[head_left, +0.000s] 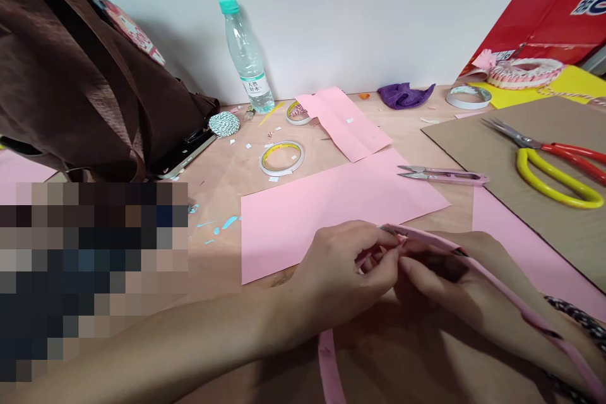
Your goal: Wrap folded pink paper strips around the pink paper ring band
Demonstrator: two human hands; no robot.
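Note:
My left hand and my right hand meet at the lower centre, fingertips pinched together on a narrow pink paper strip. From the fingers one length of the strip runs over the right hand towards the lower right corner. A pink end hangs below the left wrist; whether it belongs to the same strip is hidden. The pinched spot itself is partly covered by the fingers. Just beyond the hands lies a flat pink paper sheet, with pink-handled thread snips by its right edge.
Behind stand a water bottle and a brown bag. A tape roll, a twine ball, folded pink paper and a purple crumpled piece lie around. Red-and-yellow-handled scissors rest on cardboard at right.

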